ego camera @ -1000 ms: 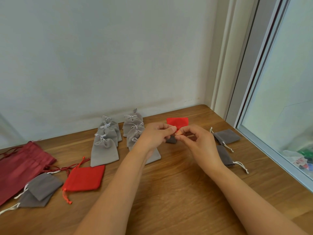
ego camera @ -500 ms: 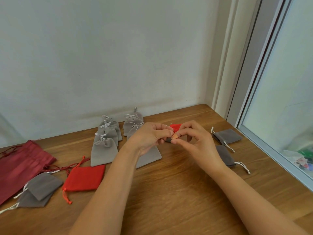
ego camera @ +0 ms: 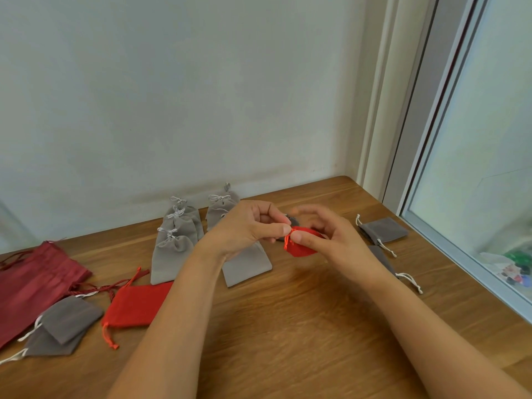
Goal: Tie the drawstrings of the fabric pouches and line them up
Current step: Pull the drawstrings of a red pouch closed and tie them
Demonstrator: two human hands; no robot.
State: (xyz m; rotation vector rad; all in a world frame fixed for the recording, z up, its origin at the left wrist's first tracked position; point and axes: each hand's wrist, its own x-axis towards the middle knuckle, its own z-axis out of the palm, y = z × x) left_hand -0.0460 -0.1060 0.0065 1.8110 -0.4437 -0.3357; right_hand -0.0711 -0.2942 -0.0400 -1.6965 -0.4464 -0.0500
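A wooden table (ego camera: 288, 326) fills the lower half of the view. It is set into a corner between a pale wall (ego camera: 172, 96) and a window (ego camera: 489, 139) on the right. At the table's far left lies a big dark red bag (ego camera: 31, 280), flat, with its cords trailing toward the middle.

Near the wall, two rows of light grey pouches (ego camera: 172, 249) run away from the person. Each pouch overlaps the next, and the necks that show are gathered and tied in small bows (the right-hand row is partly hidden behind the left forearm). A flat red pouch (ego camera: 138, 305) lies just in front of the left row, its orange cord loose at the near corner. To its left, a pair of dark grey pouches (ego camera: 66, 318) lies one on the other, pale cords untied. Two more grey pouches by the window (ego camera: 385, 230) are also untied, one partly hidden behind the right wrist.

Both hands are raised over the middle of the table. The left hand (ego camera: 244, 228) pinches the gathered neck of a small red pouch (ego camera: 302, 249) between thumb and forefinger. The right hand (ego camera: 336, 240) grips the pouch's body with the thumb pressed on top; its other fingers are curled and blurred. The pouch sits between the hands, just right of the tied rows. Its orange drawstring (ego camera: 287, 244) hangs in a short loop from the neck.
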